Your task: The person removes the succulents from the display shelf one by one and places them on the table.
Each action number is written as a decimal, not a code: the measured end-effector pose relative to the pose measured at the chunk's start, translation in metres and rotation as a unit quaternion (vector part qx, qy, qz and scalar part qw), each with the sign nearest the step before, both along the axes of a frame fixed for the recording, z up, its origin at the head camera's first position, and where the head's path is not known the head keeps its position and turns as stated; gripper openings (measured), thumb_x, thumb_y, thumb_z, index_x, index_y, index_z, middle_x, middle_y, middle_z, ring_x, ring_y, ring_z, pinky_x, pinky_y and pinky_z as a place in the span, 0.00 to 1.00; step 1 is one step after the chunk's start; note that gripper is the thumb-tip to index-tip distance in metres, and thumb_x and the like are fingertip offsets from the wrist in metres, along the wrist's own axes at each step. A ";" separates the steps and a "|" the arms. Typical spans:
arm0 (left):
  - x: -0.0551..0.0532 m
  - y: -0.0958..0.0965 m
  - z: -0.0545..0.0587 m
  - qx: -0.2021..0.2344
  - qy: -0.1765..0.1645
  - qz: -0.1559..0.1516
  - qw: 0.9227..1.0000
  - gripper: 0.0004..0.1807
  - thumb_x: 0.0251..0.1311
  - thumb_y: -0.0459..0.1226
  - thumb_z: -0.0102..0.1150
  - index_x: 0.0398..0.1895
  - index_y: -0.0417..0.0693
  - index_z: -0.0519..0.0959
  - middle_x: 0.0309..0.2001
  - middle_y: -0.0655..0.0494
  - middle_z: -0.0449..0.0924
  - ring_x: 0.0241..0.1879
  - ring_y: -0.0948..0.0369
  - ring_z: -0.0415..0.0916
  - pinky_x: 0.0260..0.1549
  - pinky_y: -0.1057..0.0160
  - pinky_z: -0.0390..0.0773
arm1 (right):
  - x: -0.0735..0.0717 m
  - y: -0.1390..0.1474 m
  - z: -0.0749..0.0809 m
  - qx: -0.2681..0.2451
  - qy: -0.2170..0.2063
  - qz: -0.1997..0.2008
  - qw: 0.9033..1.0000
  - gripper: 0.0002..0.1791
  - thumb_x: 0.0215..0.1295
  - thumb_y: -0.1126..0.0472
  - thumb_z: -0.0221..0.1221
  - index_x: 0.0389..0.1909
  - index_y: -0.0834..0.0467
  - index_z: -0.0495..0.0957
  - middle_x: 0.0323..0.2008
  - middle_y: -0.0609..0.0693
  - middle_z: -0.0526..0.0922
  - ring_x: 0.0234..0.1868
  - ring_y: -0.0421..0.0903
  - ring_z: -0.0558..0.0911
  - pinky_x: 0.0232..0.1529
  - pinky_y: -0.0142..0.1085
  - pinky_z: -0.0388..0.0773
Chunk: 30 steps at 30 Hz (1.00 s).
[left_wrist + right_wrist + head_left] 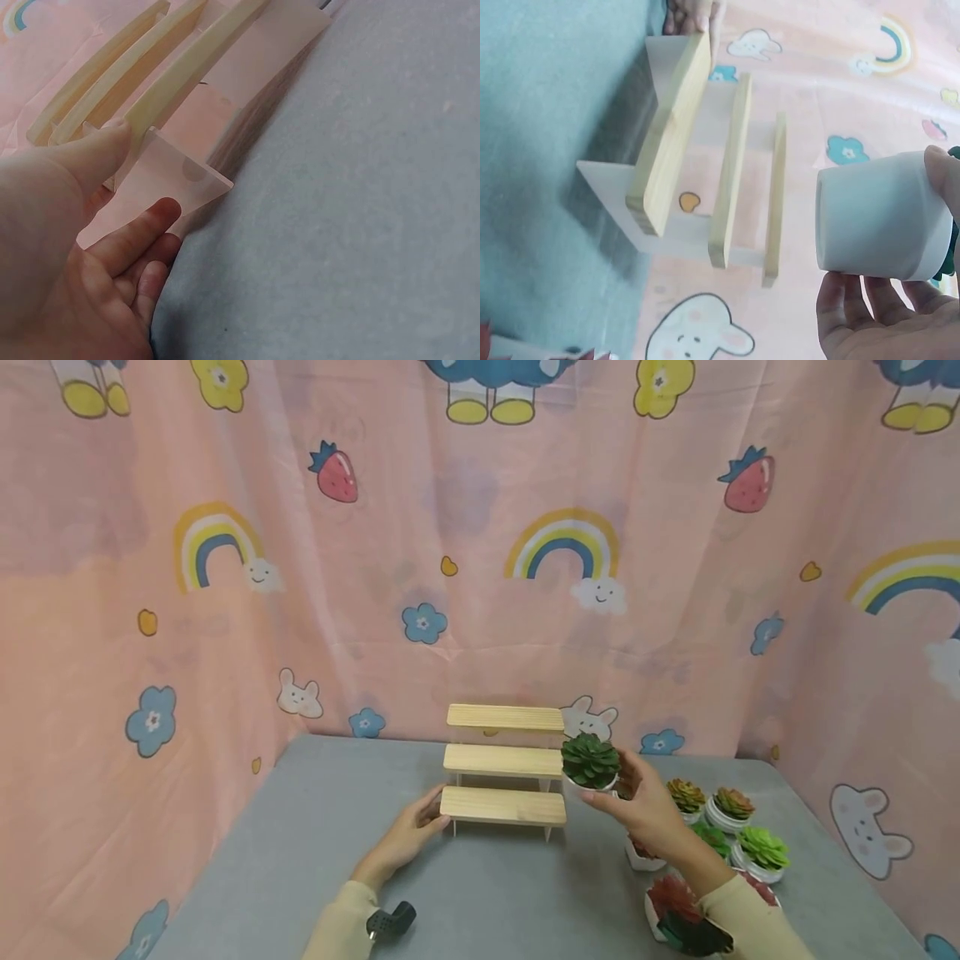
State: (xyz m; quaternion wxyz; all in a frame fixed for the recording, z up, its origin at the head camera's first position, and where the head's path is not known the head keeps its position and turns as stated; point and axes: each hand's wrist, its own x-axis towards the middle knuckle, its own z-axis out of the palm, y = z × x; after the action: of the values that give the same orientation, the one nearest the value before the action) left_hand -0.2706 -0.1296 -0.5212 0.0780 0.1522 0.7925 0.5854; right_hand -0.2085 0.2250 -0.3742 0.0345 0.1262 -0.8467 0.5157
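Observation:
A three-tier stand (504, 806) with pale wooden planks and translucent side panels (161, 176) stands on the table. At its left end, my left hand (408, 831) grips the lowest tier, thumb on the plank end and forefinger against the side panel. My right hand (648, 802) holds a potted succulent (591, 762), dark green in a white pot (881, 217), just right of the middle tier and off the table. Its thumb and fingers are around the pot, which lies sideways in the right wrist view. The leaves are mostly cut off there.
Several more potted succulents are grouped at the right of the grey table (300, 860), including a bright green one (763, 847), an orange-tinged one (733, 803) and a dark red one (673, 897). My right forearm hides part of them. A pink patterned curtain (480, 643) hangs behind the table.

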 end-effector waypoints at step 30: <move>0.002 0.001 0.000 0.002 -0.002 0.001 1.000 0.38 0.73 0.47 0.56 0.80 0.48 0.55 0.69 0.35 0.71 0.68 0.40 0.70 0.65 0.38 0.71 | 0.028 0.069 -0.011 0.042 0.008 -0.062 0.997 0.42 0.69 0.59 0.65 0.77 0.64 0.54 0.64 0.42 0.75 0.52 0.17 0.71 0.47 0.18 0.74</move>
State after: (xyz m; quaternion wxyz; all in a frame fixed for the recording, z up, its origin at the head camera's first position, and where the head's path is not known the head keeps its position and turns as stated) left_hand -0.2684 -0.1290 -0.5213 0.0792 0.1505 0.7914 0.5872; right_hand -0.1807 0.2937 -0.3849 0.0680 0.0786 -0.8738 0.4751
